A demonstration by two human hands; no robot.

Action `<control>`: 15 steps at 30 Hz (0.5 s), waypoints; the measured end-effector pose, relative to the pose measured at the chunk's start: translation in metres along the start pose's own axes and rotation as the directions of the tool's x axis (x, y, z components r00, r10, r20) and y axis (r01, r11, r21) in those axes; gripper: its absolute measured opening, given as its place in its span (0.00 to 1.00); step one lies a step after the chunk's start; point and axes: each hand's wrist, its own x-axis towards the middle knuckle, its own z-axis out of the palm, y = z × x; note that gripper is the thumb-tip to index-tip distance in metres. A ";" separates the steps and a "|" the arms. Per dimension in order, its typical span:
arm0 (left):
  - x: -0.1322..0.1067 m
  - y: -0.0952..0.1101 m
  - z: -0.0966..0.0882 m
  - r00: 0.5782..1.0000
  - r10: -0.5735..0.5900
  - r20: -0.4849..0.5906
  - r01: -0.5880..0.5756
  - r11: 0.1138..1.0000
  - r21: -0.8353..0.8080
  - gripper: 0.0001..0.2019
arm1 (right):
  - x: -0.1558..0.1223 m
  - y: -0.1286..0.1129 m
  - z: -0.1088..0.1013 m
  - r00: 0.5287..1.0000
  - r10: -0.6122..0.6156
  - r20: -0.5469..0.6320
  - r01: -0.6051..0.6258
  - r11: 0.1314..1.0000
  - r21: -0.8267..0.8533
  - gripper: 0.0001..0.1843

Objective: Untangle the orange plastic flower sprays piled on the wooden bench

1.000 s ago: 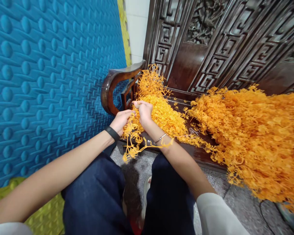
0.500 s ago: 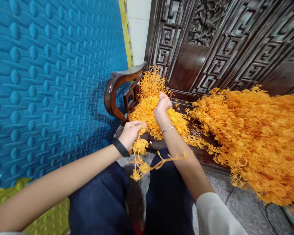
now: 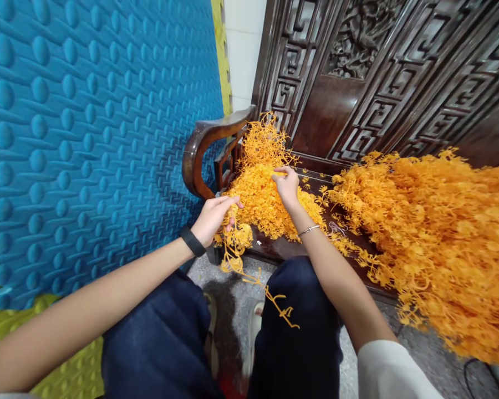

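My left hand [image 3: 213,219] is closed on a bunch of orange plastic sprigs [image 3: 234,244] at the front edge of a dark wooden bench [image 3: 270,249]; one long strand hangs down over my knee. My right hand [image 3: 286,185], with a thin bracelet on its wrist, rests fingers-down on a small heap of the same orange sprigs [image 3: 261,194] beside the curved armrest [image 3: 203,149], pinching at it. What its fingers hold is hidden in the heap.
A much bigger pile of orange sprigs [image 3: 436,233] fills the bench to the right and spills over its edge. Behind stands a carved dark wooden back [image 3: 357,77]. A blue embossed padded wall [image 3: 87,138] is on the left. My dark trousers [image 3: 291,332] and grey floor lie below.
My right hand has come down from above the small heap onto it. The left hand kept its bunch and rose slightly; the hanging strand now trails over my right knee.
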 end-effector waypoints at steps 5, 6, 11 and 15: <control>-0.001 0.001 -0.006 1.000 -0.007 0.028 0.008 0.999 -0.050 0.13 | -0.015 -0.027 0.001 0.987 0.004 0.163 -0.034 0.982 0.184 0.04; -0.002 0.001 -0.007 1.000 -0.011 0.025 0.012 0.998 -0.054 0.13 | -0.019 -0.034 0.001 0.979 -0.015 0.204 -0.033 0.972 0.232 0.03; -0.004 0.005 -0.012 1.000 -0.021 0.005 0.022 0.998 -0.059 0.11 | -0.052 -0.072 -0.007 0.826 -0.145 0.545 -0.036 0.951 0.307 0.10; -0.005 0.005 -0.015 1.000 0.018 -0.001 -0.018 0.998 -0.058 0.09 | -0.079 -0.085 -0.010 0.587 -0.149 0.796 -0.007 0.982 0.188 0.18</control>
